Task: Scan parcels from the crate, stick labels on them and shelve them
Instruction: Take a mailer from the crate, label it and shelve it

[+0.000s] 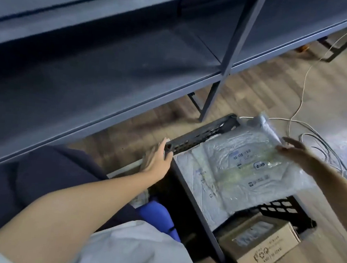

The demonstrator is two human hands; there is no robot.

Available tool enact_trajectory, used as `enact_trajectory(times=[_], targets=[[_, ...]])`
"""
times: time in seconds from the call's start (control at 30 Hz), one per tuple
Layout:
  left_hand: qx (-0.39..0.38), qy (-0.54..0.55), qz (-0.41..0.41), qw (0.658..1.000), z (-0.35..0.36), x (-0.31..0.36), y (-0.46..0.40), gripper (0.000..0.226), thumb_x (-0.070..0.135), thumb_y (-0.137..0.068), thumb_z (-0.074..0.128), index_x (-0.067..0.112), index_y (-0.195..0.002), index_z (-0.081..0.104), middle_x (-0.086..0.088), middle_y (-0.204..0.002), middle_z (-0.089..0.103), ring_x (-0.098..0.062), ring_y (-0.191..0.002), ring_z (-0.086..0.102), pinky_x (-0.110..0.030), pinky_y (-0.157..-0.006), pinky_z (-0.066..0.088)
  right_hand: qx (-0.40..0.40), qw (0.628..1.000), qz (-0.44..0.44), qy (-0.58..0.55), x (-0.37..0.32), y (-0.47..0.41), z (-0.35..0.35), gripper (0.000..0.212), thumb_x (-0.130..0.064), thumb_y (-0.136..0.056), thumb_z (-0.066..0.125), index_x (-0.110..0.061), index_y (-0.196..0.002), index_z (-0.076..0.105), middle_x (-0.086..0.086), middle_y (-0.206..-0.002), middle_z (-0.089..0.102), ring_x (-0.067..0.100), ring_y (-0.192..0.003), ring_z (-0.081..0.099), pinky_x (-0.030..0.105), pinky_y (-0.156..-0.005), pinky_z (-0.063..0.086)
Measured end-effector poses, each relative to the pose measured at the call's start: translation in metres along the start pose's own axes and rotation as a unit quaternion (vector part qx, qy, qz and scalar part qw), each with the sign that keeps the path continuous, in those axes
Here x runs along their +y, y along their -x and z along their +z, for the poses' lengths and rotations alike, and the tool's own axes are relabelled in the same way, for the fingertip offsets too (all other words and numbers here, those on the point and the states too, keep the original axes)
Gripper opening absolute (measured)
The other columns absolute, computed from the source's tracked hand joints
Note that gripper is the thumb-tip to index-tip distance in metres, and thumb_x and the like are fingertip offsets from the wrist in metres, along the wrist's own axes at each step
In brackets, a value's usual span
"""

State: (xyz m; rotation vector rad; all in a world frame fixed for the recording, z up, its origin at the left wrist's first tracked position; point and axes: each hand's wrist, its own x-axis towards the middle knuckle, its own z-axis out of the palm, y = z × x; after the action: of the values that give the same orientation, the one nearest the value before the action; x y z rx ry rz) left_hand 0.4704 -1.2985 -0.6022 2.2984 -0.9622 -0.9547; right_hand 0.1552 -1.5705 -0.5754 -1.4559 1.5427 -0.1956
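Observation:
A black plastic crate stands on the wood floor below the shelving. Grey plastic mailer parcels with printed labels lie piled on top of it, and a brown cardboard box sits at its near end. My left hand grips the crate's near left corner. My right hand hovers with straight fingers over the right edge of the top mailer, at or just above its surface.
Dark blue metal shelves run across the upper left, their boards bare. White cables trail over the floor right of the crate. My dark trouser knee and a blue object lie beside the crate.

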Motion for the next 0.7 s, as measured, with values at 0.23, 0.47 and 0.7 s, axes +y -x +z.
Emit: enact_trajectory(times=[0.23,0.47,0.7], targets=[[0.027,-0.214,0.044,0.975,-0.006,-0.019,-0.009,0.056,0.038,-0.103,0.028,0.027,-0.154,0.009,0.001,-0.161,0.013,-0.019,-0.149,0.002,-0.039,-0.12,0.001,-0.054,0.998,0.022,0.024,0.026,-0.004,0.061,0.047,-0.001,-0.088,0.063,0.003,-0.133,0.049,0.018,-0.114,0.054,0.024,-0.089,0.054,0.033,-0.08,0.048],[0.039,-0.314,0.103,0.943,-0.01,-0.023,-0.019,0.057,0.037,-0.102,0.027,0.022,-0.154,0.008,-0.004,-0.161,0.009,-0.021,-0.149,-0.001,-0.037,-0.12,-0.005,-0.026,0.999,0.03,0.016,0.035,-0.011,0.118,0.03,-0.004,-0.091,0.059,-0.003,-0.121,0.06,0.016,-0.107,0.06,0.028,-0.094,0.054,0.029,-0.083,0.045],[0.042,-0.332,0.101,0.937,-0.018,-0.023,-0.026,0.062,0.042,-0.097,0.013,0.019,-0.154,0.007,-0.007,-0.161,0.006,-0.023,-0.149,-0.004,-0.036,-0.12,-0.009,-0.004,0.935,0.005,0.355,0.043,-0.02,0.151,0.057,-0.021,-0.091,0.052,-0.01,-0.143,0.031,0.015,-0.141,0.045,0.028,-0.13,0.038,0.047,-0.11,0.027]])
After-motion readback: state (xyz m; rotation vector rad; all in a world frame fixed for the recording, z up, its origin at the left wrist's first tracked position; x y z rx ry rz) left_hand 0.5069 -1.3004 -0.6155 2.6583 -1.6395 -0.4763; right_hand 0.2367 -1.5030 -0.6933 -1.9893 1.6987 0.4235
